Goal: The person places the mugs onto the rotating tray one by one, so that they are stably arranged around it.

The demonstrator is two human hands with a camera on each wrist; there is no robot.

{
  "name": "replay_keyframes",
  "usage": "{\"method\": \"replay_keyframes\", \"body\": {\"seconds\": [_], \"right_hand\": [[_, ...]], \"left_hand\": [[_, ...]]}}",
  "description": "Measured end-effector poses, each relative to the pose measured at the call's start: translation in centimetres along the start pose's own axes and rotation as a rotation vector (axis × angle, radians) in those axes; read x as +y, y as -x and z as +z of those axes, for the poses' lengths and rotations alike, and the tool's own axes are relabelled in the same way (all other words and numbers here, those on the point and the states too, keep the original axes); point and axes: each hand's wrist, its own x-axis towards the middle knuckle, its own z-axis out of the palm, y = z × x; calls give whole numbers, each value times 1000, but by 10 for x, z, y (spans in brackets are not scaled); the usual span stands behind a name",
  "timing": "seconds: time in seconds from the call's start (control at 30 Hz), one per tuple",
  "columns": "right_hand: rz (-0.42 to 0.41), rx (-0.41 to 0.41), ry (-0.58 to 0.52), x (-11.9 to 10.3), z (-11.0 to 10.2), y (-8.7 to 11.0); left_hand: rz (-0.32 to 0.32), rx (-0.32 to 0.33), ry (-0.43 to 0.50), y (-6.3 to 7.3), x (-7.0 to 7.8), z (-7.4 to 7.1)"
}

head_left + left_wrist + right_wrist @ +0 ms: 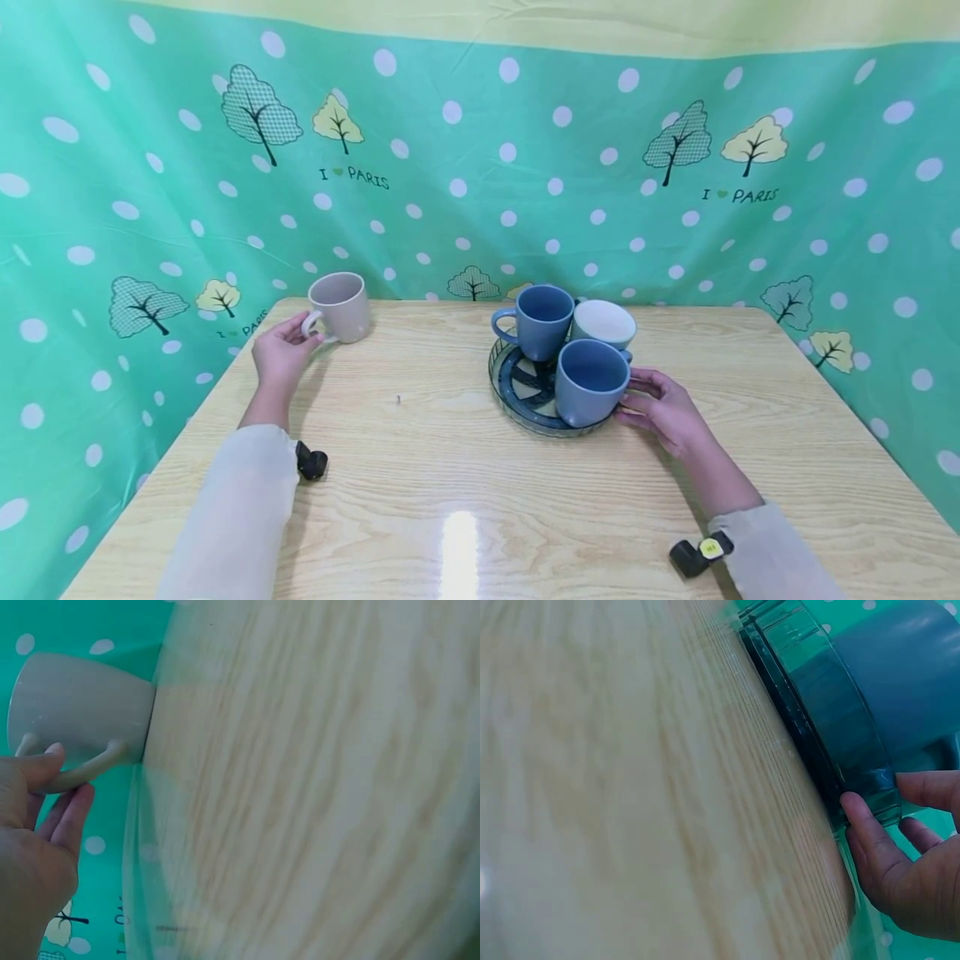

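At the table's back left, the left hand pinches the handle of a pale pinkish-grey mug. In the left wrist view that mug is upright against the tabletop, with thumb and fingers on its handle. The right hand grips the right edge of a round tray with a clear ribbed wall and dark base. In the right wrist view its fingertips are at the tray's wall and base. Two blue mugs and a white-lined mug stand in the tray.
The light wood table carries a small dark mark left of the tray. Behind it hangs a green dotted curtain with tree prints. Each wrist wears a small black camera.
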Motion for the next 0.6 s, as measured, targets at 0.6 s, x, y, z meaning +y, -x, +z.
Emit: {"method": "replay_keyframes", "body": {"seconds": [0.6], "right_hand": [[27, 15, 15, -4, 2, 2]], "left_hand": [[-80, 48, 201, 1, -7, 3]]}}
